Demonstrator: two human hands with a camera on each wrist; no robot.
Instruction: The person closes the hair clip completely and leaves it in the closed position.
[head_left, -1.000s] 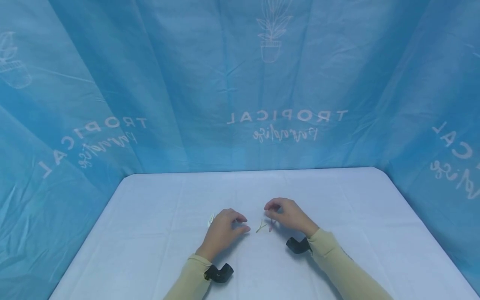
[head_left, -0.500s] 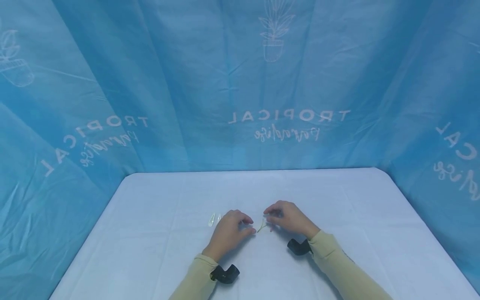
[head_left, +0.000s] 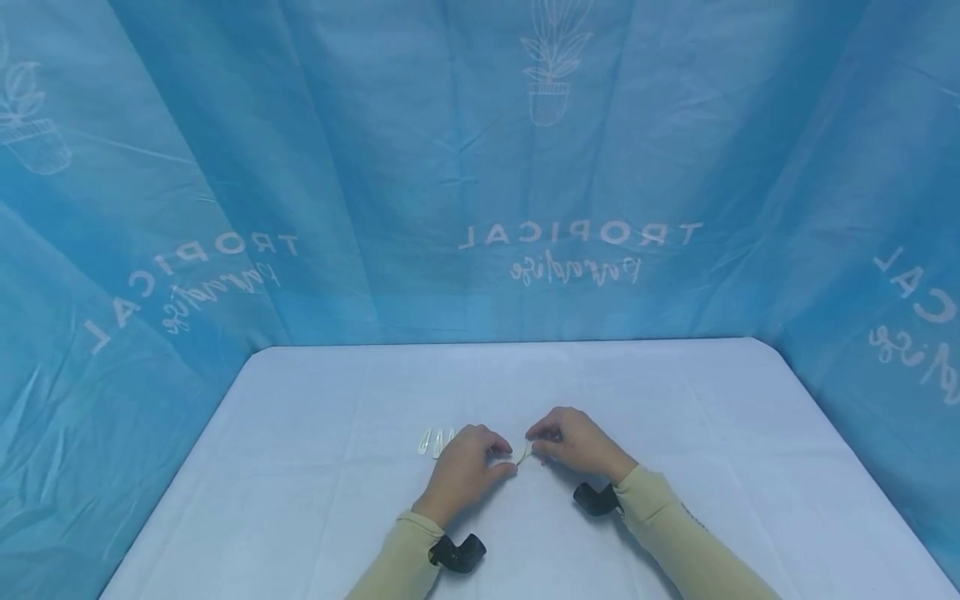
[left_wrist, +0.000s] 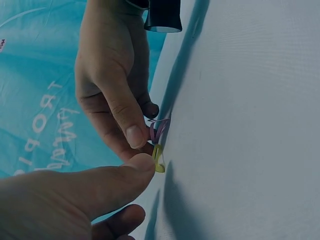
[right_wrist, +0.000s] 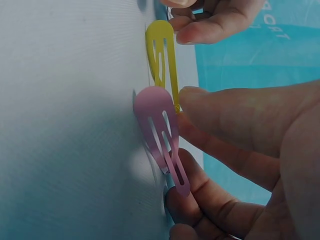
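Observation:
In the right wrist view, a yellow snap hair clip (right_wrist: 171,60) spreads into a narrow V. My right hand (head_left: 579,442) pinches its lower end between thumb (right_wrist: 200,102) and forefinger. A pink snap hair clip (right_wrist: 152,107) sits just below, beside the right hand's other fingers; whether they hold it I cannot tell. My left hand (head_left: 467,467) reaches in from the left, thumb and forefinger apart. Its thumb (left_wrist: 132,172) overlaps the yellow clip in the left wrist view, and its fingertips come close to the clip's rounded end. Contact there is unclear.
Several pale hair clips (head_left: 424,441) lie in a row left of my left hand, partly hidden by it. A white-covered table (head_left: 322,500) spreads under both hands. Blue printed curtains (head_left: 390,167) hang around its back and sides. Black curved pieces (head_left: 596,499) sit at both wrists.
My left hand has moved right, up to the yellow clip, uncovering more of the clips in the row. My right hand has lowered slightly and now grips the yellow clip.

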